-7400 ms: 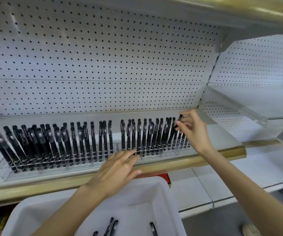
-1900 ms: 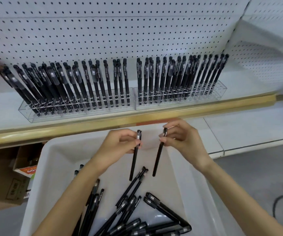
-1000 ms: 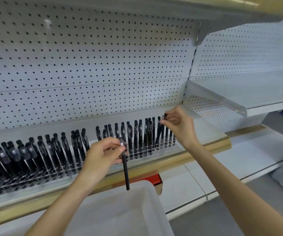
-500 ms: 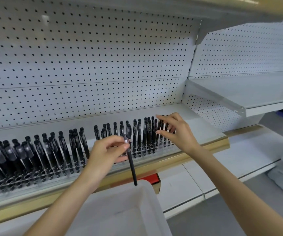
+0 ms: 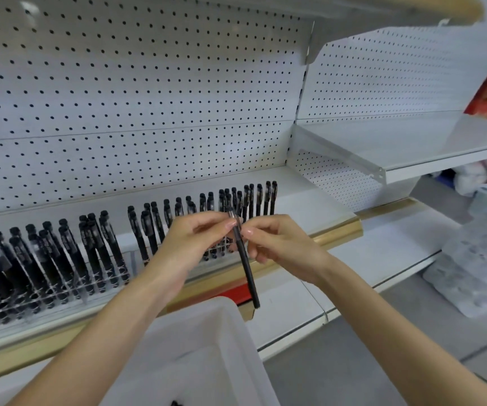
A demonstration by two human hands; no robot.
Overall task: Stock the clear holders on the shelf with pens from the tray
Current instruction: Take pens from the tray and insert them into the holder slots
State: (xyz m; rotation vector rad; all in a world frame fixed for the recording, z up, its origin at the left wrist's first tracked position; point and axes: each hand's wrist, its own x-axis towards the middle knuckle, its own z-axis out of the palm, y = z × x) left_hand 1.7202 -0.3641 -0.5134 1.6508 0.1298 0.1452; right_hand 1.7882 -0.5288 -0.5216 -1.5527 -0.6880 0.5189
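Pegboard (image 5: 119,98) backs the shelf (image 5: 309,200); just in front of the holders (image 5: 89,288) my left hand (image 5: 195,238) and right hand (image 5: 280,244) both pinch one pen (image 5: 246,265) near its cap, hanging almost upright, tip down by the tray (image 5: 207,332)

left hand (image 5: 195,240) and right hand (image 5: 278,244) together, fingertips around one pen (image 5: 248,274)

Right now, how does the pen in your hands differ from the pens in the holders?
The held pen hangs free in front of the shelf edge; the racked pens stand in the holders. The left hand and right hand pinch the held pen near its cap; the racked pens are untouched, as far as shows. Both are black, cap end up.
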